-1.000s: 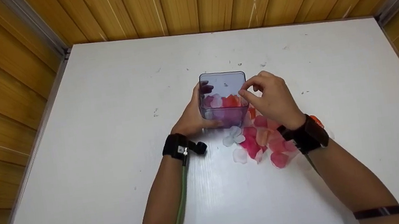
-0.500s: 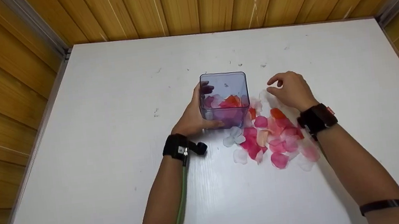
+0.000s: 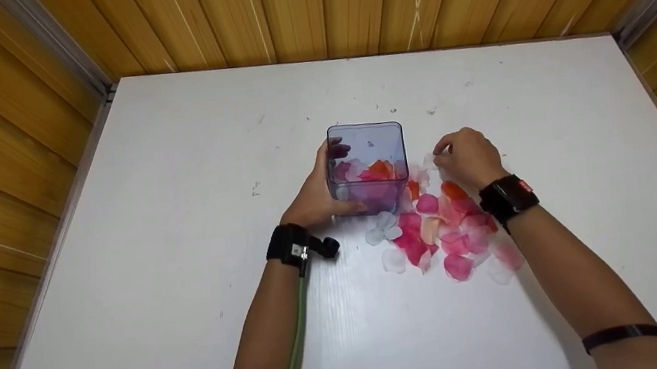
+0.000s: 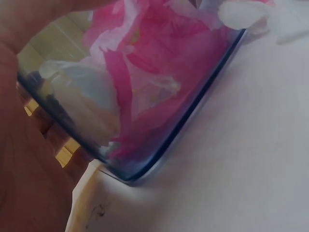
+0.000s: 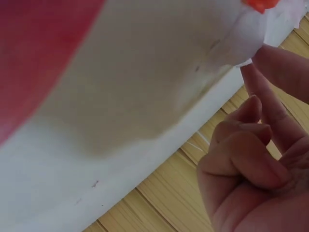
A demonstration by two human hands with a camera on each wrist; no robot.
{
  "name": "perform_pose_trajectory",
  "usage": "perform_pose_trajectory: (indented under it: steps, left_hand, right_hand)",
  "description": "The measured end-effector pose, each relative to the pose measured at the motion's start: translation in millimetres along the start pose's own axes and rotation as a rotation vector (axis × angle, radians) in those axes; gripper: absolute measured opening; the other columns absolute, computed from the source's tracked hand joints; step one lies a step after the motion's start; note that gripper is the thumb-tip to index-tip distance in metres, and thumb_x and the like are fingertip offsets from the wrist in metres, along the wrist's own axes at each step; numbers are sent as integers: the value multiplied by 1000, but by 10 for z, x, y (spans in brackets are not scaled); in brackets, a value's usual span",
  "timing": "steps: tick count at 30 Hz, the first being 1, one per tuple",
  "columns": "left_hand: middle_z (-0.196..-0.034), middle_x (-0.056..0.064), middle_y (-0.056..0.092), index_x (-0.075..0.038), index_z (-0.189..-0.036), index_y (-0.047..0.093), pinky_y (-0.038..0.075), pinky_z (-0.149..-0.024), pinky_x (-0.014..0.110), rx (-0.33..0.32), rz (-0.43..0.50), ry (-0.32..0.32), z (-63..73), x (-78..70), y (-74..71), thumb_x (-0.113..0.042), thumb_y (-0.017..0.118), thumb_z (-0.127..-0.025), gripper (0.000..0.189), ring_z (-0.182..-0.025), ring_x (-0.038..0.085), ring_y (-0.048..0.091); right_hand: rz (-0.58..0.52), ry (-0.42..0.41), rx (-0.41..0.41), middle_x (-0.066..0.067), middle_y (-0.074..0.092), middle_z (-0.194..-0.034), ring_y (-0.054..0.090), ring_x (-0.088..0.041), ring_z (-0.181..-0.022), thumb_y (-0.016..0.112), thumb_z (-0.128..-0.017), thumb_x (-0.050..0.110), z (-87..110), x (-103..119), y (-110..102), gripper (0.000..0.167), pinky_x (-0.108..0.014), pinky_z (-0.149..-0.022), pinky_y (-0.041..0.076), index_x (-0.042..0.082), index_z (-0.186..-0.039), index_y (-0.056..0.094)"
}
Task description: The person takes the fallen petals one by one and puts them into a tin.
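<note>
My left hand (image 3: 314, 195) grips the left side of a see-through bluish square container (image 3: 370, 195), thumb across its front and fingers behind. Pink, orange and white artificial petals (image 4: 145, 96) fill its lower part, seen through the wall in the left wrist view. To the right of the container, my right hand (image 3: 470, 157) pinches the edge of a white petal (image 5: 244, 41) between thumb and index finger. The other fingers of that hand curl toward the palm in the right wrist view.
A loose heap of pink, red and peach petals (image 3: 454, 238) spreads on the white table (image 3: 171, 229) between the container and my right wrist. A pale flower-shaped petal piece (image 3: 382, 228) lies before the container. Wood-look panels (image 3: 294, 10) border the table.
My right hand has moved right, from the container's rim to the far edge of the petal heap, and now takes hold of a white petal. The left hand keeps its grip on the container.
</note>
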State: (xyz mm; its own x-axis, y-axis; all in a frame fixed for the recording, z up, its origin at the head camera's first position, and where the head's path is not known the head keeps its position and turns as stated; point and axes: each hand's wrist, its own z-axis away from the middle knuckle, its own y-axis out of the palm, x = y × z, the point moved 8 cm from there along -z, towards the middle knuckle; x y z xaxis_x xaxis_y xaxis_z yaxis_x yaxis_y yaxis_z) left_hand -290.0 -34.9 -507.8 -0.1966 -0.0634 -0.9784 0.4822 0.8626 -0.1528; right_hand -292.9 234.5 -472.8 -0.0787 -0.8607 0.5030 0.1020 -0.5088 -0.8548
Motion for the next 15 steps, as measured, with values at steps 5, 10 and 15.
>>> perform_pose_trajectory:
  steps: [5,10,15]
  left_hand:
    - [-155,11,39,-24,-161,16,39,-115,39,8,2,8,-3,-2,16,-24,99,-64,127,-137,19,48]
    - [-156,14,38,-20,-162,15,39,-116,39,8,2,12,-11,1,9,-24,98,-65,128,-138,20,47]
    - [-156,15,38,-15,-162,13,37,-117,39,6,-25,11,-11,11,-3,-25,98,-65,130,-140,20,44]
  right_hand:
    - [-55,6,-22,-20,66,-95,55,-35,-93,68,-96,17,13,-42,-12,21,-47,-78,48,1,-104,79]
    - [-111,-27,-74,-21,66,-97,54,-33,-91,71,-96,16,44,-13,-90,20,-41,-76,44,-1,-105,78]
    - [-141,-90,-165,-23,65,-99,56,-34,-92,73,-95,13,123,99,-209,19,-40,-76,42,-2,-105,78]
